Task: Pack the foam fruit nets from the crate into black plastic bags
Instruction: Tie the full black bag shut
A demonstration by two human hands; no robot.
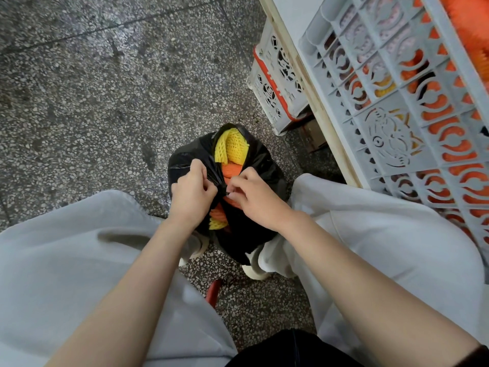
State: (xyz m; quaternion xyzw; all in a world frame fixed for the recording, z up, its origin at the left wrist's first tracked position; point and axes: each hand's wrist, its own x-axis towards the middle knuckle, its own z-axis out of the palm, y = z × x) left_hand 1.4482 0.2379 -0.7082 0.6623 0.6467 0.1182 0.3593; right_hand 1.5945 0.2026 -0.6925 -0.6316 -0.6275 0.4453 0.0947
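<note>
Head view looks down on a black plastic bag standing on the speckled terrazzo floor between the person's light grey trouser legs. The left grip, a bare hand, sits on the bag's left rim with its fingers curled tight round a bunched fold of the black film. The right grip is at the bag's mouth just right of it, fingertips pinching the opposite edge of the film, so the two almost meet over the opening. Foam fruit nets fill the bag: a yellow net arches out at the far side of the mouth, an orange net lies just below it, and more orange and yellow mesh shows in the near gap under the left wrist. To the right of the bag, a pale grey lattice crate stands on a bench, orange nets showing through its cut-outs. Beyond the bag, under the bench, sits a smaller crate with an orange rim.
</note>
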